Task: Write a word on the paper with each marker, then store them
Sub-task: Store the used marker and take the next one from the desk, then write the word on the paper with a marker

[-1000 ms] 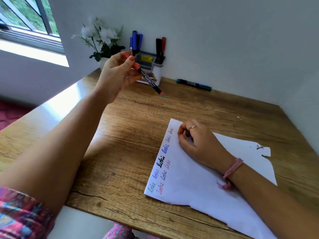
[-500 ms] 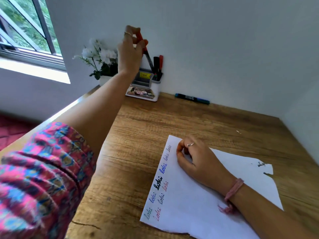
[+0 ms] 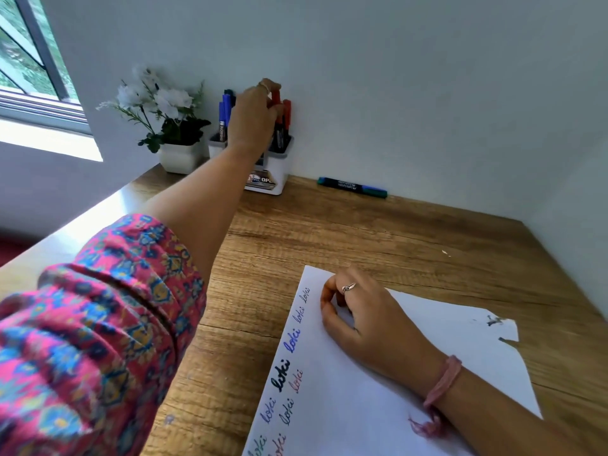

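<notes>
My left hand (image 3: 255, 116) reaches to the white marker holder (image 3: 274, 172) at the back of the desk and pinches the red cap of a black-bodied marker (image 3: 278, 126) standing in the holder's right compartment. Another red-capped marker (image 3: 287, 115) stands beside it. Blue markers (image 3: 225, 113) stand in the left compartment. My right hand (image 3: 365, 319) rests with curled fingers on the white paper (image 3: 355, 406), which carries several handwritten words in blue, black and red along its left edge. A green-capped marker (image 3: 352, 186) lies on the desk by the wall.
A white pot of white flowers (image 3: 164, 126) stands left of the holder. The wooden desk (image 3: 378, 238) meets walls at the back and right. A window is at the upper left. The paper's right corner is torn.
My left hand carried the red-capped marker from mid-air over the desk up to the holder and lowered it into the right compartment. My right hand stayed on the paper.
</notes>
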Tool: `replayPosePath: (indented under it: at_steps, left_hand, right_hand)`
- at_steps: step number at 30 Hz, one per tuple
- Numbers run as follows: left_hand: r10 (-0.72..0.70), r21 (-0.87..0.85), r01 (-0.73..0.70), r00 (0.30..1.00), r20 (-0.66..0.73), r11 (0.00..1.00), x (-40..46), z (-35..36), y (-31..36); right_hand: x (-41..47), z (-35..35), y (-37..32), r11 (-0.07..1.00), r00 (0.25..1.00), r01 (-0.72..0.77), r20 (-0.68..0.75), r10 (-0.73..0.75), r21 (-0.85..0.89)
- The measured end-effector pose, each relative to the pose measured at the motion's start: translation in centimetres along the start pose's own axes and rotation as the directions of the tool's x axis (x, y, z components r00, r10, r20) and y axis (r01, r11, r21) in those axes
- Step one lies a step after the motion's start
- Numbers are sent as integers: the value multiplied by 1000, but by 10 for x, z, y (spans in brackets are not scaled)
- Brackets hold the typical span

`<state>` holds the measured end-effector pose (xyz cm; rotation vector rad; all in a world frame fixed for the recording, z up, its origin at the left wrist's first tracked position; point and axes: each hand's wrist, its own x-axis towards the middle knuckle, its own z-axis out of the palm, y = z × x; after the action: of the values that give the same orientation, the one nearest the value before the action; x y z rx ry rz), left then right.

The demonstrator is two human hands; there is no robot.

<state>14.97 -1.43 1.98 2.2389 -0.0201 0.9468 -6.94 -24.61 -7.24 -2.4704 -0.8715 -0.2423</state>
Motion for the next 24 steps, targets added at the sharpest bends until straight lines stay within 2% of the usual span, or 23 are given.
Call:
replayPosePath:
  at_steps: [5, 9, 11, 13, 15, 18, 20, 24]
  left_hand:
    - [-29, 76, 22, 996, 88, 997, 0, 6, -13]
    - [-37, 87, 36, 999, 9, 996, -8, 8, -15]
    - [36, 147, -29, 998, -42, 989, -14, 8, -8]
    - [169, 221, -156, 985, -41, 963, -24, 8, 4]
    - [319, 267, -318, 947, 41, 910, -36, 13, 15]
    - [490, 224, -547, 831, 264, 807, -56, 33, 28]
    - [462, 208, -582, 776, 429, 786, -65, 49, 32]
    - [212, 288, -461, 766, 607, 839, -74, 75, 35]
  right_hand:
    - [-1, -1, -1, 1000, 1000, -4, 4, 4, 3]
    - [-1, -1, -1, 1000, 1000, -4, 10, 4, -16]
    - [-1, -1, -1, 1000, 1000, -7, 11, 7, -22]
    - [0, -1, -1, 1000, 1000, -10, 13, 10, -22]
    - [0, -1, -2, 1000, 1000, -13, 15, 13, -20]
    - [0, -1, -2, 1000, 1000, -18, 15, 18, -22]
    - [-1, -1, -3, 1000, 1000, -21, 15, 21, -23]
    - [0, -2, -2, 1000, 1000, -15, 13, 15, -25]
